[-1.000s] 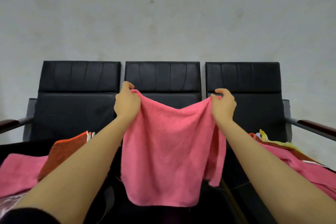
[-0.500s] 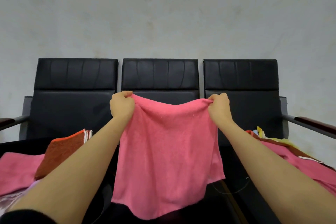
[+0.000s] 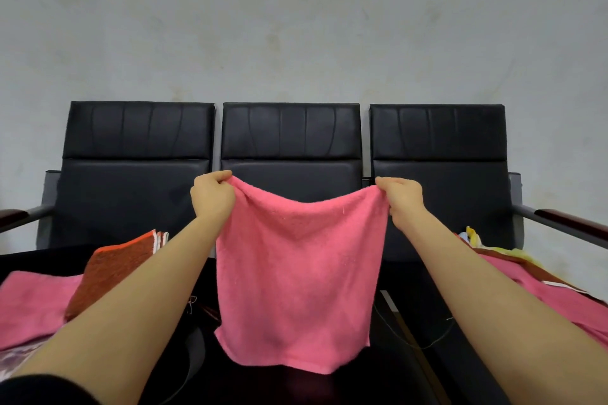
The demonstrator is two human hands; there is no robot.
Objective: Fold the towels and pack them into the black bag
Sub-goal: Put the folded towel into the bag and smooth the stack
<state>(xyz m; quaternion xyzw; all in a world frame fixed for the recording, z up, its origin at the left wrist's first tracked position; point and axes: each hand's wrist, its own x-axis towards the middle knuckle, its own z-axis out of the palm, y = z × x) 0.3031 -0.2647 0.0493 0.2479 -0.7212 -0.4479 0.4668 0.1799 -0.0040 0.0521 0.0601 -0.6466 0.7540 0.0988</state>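
Pink cloth fills the middle of my view: a pink towel hangs in the air between the two hands. My left hand pinches its upper left corner with curled fingers, and my right hand pinches the upper right corner in the same way. The top edge sags a little between them, and the lower edge hangs free above a dark surface that I cannot make out well.

Behind the hands stand three black chairs in a row against a grey wall. To the left of my left arm lies an orange towel, folded, partly on another pink towel. To the right of my right arm lies a pile of towels, pink with some yellow behind it.
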